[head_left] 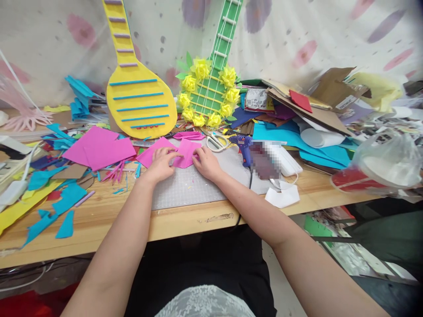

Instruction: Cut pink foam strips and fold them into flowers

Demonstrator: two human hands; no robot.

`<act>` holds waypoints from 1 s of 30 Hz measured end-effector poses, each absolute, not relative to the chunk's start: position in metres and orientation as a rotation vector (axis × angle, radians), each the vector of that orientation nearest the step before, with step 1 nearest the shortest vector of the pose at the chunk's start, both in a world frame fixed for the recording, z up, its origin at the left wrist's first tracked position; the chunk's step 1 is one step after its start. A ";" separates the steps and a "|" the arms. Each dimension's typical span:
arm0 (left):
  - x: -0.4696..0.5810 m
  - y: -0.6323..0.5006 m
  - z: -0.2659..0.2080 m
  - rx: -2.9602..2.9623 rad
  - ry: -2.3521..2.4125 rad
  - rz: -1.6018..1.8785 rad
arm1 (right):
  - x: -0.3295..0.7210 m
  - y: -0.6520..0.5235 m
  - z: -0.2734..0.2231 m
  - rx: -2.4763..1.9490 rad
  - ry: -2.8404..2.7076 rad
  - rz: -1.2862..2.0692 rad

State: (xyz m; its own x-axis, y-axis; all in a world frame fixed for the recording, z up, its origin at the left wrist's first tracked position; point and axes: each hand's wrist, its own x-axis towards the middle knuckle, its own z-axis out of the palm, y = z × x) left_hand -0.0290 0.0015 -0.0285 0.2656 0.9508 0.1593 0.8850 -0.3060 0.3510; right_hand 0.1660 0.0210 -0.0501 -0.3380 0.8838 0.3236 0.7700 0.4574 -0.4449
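Note:
Several folded pieces of bright pink paper (pixel 185 150) lie at the top of a grey gridded cutting mat (pixel 185 189). My left hand (pixel 161 164) rests over the left part of this paper, its fingers bent and pressing on it. At the right edge of the upright pink piece, my right hand (pixel 207 164) has its fingers curled onto the paper. The fingertips partly hide the paper's edges. Just beyond my right hand are scissors (pixel 217 142) with pale handles, and a blue glue gun (pixel 243 147) lies to their right.
Larger pink sheets (pixel 99 148) and blue scraps (pixel 71 198) spread at the left. A yellow paper instrument (pixel 142 99) and a green one with yellow flowers (pixel 216 90) stand behind. Cardboard and paper pile up at the right, near a bag-covered red tub (pixel 355 180).

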 end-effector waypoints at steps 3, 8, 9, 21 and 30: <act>-0.024 0.004 -0.033 2.381 1.690 0.587 | 0.168 0.020 -0.050 -1.366 -2.140 0.316; -0.017 0.004 -0.030 2.411 1.663 0.676 | 0.173 0.020 -0.053 -1.356 -2.081 0.351; -0.014 0.003 -0.028 2.440 1.638 0.690 | 0.175 0.021 -0.053 -1.351 -2.068 0.355; 0.017 -0.004 -0.036 2.516 1.672 0.597 | 0.188 0.029 -0.049 -1.128 -1.861 0.764; 0.014 -0.002 -0.037 2.420 1.679 0.586 | 0.184 0.028 -0.055 -1.128 -1.958 0.855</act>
